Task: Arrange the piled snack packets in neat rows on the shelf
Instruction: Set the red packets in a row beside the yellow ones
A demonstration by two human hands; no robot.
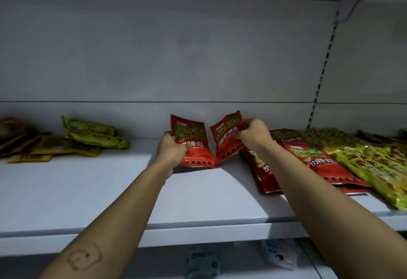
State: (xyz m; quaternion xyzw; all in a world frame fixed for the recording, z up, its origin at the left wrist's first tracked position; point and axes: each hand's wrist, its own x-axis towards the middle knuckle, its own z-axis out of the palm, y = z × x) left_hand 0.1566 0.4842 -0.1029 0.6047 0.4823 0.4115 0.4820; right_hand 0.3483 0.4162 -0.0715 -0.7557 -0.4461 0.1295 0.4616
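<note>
Two red snack packets stand upright side by side near the back of the white shelf (110, 193). My left hand (170, 150) grips the left red packet (193, 144) at its left edge. My right hand (253, 134) pinches the right red packet (226, 140) near its upper right edge. Their lower corners nearly meet on the shelf. Right of my right arm lies a pile of more red packets (317, 162), flat and overlapping, with yellow-green packets (374, 164) beside them.
A loose heap of yellow and green packets (92, 135) lies at the shelf's left end, with orange ones (39, 146) further left. The shelf's back wall rises behind. A slotted upright (321, 76) stands at the right. Pale items show on the shelf below (202, 261).
</note>
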